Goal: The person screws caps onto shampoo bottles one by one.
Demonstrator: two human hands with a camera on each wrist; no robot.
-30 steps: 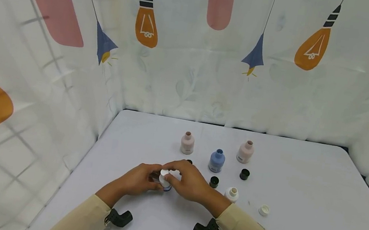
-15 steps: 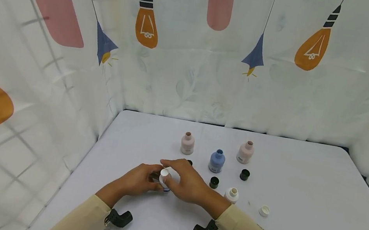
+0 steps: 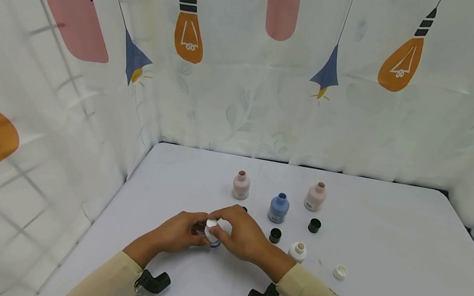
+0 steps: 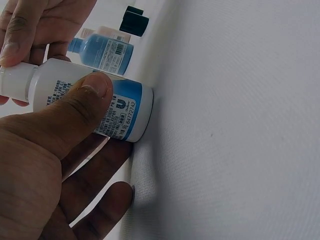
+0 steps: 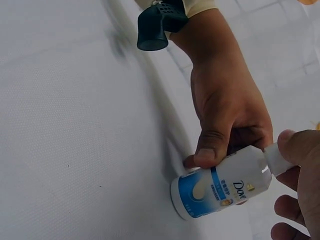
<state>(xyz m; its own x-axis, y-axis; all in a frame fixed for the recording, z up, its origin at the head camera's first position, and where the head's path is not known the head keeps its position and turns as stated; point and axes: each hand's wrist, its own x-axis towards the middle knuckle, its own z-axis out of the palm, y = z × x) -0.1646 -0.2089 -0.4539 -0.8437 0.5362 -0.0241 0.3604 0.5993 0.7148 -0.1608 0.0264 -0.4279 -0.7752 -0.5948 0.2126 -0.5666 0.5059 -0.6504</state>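
A white Dove bottle (image 5: 225,182) with a blue-and-white label stands near the front of the white table. My left hand (image 3: 179,232) grips its body, thumb across the printed back label in the left wrist view. With thumb and fingers, my right hand (image 3: 245,235) pinches the white cap (image 4: 15,82) on the bottle's neck. Behind the hands stand uncapped bottles: a pink one (image 3: 240,187), a blue one (image 3: 278,209) and a second pink one (image 3: 315,197). A white uncapped bottle (image 3: 297,250) is partly hidden by the right wrist.
Loose caps lie among the bottles: a black cap (image 3: 275,235), another black cap (image 3: 314,224) and a white cap (image 3: 340,272) to the right. A further dark cap (image 3: 244,209) peeks out behind the right hand. Printed white curtains (image 3: 244,98) enclose the table's back and sides.
Half a second ago the right index finger was lifted off the cap; now it is back against it. The left hand and bottle stay in nearly the same place.
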